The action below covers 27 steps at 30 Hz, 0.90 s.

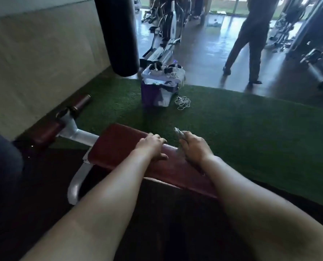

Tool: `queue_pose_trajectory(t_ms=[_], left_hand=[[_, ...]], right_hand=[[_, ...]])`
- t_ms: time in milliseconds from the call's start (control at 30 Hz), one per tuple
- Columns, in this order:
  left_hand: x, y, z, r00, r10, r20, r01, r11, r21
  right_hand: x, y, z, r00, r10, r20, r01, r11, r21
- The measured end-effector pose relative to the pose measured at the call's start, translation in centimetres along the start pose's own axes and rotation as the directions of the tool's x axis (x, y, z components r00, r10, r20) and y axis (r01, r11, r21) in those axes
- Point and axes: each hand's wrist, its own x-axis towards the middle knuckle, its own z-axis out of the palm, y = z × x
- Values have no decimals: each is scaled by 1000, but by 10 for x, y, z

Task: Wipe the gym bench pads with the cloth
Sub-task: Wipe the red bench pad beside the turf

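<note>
The left hand grips the far edge of the red pad, fingers curled over it. The right hand, just beside it on the same edge, is closed round a bunched grey cloth that pokes out past the pad's far side. To wipe well, spread the cloth flat on the pad's top, press evenly and make overlapping strokes along its length, with the left hand steadying. The roller pads beyond the pad's left end likely need wiping too.

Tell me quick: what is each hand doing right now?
Left hand: fingers curled over the far edge of the bench pad, gripping it.
Right hand: closed around the cloth.
</note>
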Motion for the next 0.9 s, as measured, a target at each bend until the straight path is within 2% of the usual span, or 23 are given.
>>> queue_pose_trajectory(t_ms=[200, 333, 400, 500, 633, 700, 800, 900], left_hand=[[51, -118, 3, 986, -166, 17, 167, 982, -93], [104, -189, 13, 955, -278, 104, 291, 946, -141], [126, -215, 14, 934, -321, 154, 350, 908, -230], [150, -247, 14, 891, -412, 191, 453, 776, -438], [177, -284, 23, 838, -496, 226, 482, 481, -732], [187, -300, 29, 821, -523, 228, 459, 368, -809], [210, -335, 67, 794, -582, 174, 408, 298, -863], [226, -368, 113, 735, -624, 266, 427, 121, -896]], right_hand=[[111, -65, 63, 985, -151, 81, 146, 987, 62], [190, -97, 108, 980, -158, 122, 133, 972, 192], [231, -111, 128, 976, -152, 156, 110, 961, 252], [280, -132, 158, 964, -129, 234, 13, 896, 443], [328, -151, 200, 931, -55, 360, -231, 676, 700], [345, -157, 221, 907, -3, 421, -342, 575, 743], [368, -160, 252, 856, 65, 513, -481, 465, 743], [391, -148, 285, 801, 138, 583, -581, 415, 700]])
